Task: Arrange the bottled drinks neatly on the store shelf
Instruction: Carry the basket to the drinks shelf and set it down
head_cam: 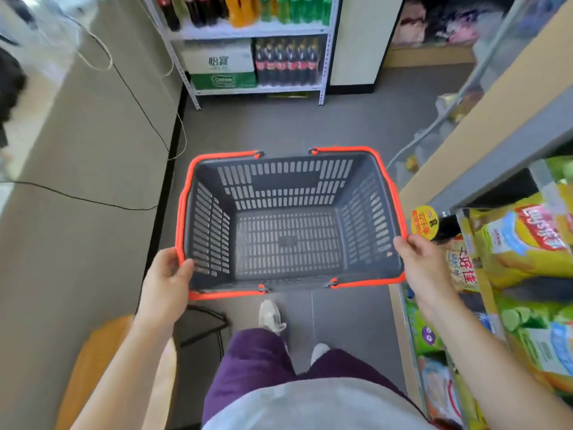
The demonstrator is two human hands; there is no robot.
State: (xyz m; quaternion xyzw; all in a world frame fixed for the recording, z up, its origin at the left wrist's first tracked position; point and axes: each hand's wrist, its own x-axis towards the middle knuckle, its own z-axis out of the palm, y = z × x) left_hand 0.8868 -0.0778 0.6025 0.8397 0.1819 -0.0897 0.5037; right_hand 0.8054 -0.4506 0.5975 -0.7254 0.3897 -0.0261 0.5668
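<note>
I carry a grey plastic shopping basket (288,181) with an orange rim in front of me, above the floor; nothing lies in it. My left hand (169,274) grips its left rim near the front corner, thumb inside. My right hand (418,262) grips the right rim. Ahead at the far wall stands a white metal shelf (257,30). Its upper board holds dark cola bottles (198,9), orange drink bottles (240,10) and green bottles (294,7). A shrink-wrapped pack of cola bottles (286,62) sits on the lower board.
Cardboard drink boxes (218,62) sit left of the cola pack. A snack shelf (496,243) with bags lines the right side of the narrow aisle. A beige wall with hanging cables (136,97) is on the left. A wooden stool (102,358) stands by my left arm.
</note>
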